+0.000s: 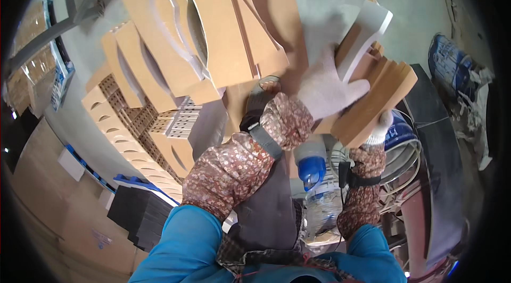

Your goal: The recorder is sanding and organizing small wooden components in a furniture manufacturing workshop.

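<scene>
Your left hand (324, 89), in a white glove, lies spread across the top of a bundle (372, 97) of cut cardboard pieces, fingers pressed flat on the upper faces and the thumb reaching toward the right. Your right hand (380, 128) comes up from below and closes around the bundle's lower edge; only its fingertips show, curled tight on the cardboard. So both hands are clamped on the same bundle, one above, one beneath.

You hold the bundle up in front of you, to the right of centre, clear of any surface. Its pieces sit fanned and uneven, a pale-faced one sticking out at the top, so they are not yet squared up.

Just below your wrists a plastic bottle (314, 176) with a blue cap stands near your lap. Right of it lie a wire ring (407, 160) and a dark board (436, 139).

To the left, loose brown cut-outs (213, 33) with curved notches lean together in a heap. Below them a long stack (133, 139) of the same shapes stands packed on edge. A pile of dark sheets (141, 214) lies nearer your left knee.

Judging by this, you are mid-way: the packed stack looks like finished work, the bundle in your hands is the current lot, and the loose heap seems still to be gathered. Where the bundle belongs I cannot tell.
</scene>
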Motion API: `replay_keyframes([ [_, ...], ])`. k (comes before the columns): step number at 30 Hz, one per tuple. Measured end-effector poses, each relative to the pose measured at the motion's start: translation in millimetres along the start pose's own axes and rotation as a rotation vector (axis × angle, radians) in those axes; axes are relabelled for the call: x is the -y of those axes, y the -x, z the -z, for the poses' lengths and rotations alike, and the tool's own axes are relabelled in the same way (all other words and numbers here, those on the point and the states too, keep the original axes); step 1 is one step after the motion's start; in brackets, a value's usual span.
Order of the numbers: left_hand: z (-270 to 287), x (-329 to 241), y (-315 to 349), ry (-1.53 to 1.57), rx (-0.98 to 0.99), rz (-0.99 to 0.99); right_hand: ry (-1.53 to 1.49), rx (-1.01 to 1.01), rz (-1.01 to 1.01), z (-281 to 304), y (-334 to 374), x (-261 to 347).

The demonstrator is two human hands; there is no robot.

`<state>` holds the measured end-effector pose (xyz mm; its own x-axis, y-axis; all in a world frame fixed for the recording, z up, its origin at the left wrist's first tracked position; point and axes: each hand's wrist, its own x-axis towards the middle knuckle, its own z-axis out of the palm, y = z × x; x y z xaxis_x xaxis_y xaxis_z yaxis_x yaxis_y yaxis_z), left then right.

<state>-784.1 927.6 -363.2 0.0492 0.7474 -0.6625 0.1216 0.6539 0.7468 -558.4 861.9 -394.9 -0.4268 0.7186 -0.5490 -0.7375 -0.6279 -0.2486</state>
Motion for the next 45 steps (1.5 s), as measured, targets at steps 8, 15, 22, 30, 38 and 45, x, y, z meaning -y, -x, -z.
replay_keyframes([
  [8, -11.0, -79.8, 170.8, -0.362, 0.203, -0.459, 0.315, -0.151, 0.059, -95.1, 171.7, -32.3],
  [15, -56.8, -109.3, 395.7, -0.005, 0.280, -0.047, 0.184, 0.060, 0.104, -190.6, 377.5, -50.1],
  [22, -266.1, -34.4, 667.8, -0.121, 0.517, -0.145, 0.192, 0.007, 0.478, -113.6, 736.7, -115.1],
  [30, -404.0, 83.1, 844.2, -0.320, 1.095, -0.158, -0.183, -0.193, 1.014, -37.1, 962.3, -286.4],
  [38, -451.7, 167.4, 900.2, -0.786, 1.556, 0.014, -0.510, -0.510, 1.558, -38.0, 974.0, -420.0],
  [45, -479.1, 214.2, 979.0, -1.057, 1.945, 0.095, -0.624, -0.876, 1.772, -81.6, 1008.7, -477.2],
])
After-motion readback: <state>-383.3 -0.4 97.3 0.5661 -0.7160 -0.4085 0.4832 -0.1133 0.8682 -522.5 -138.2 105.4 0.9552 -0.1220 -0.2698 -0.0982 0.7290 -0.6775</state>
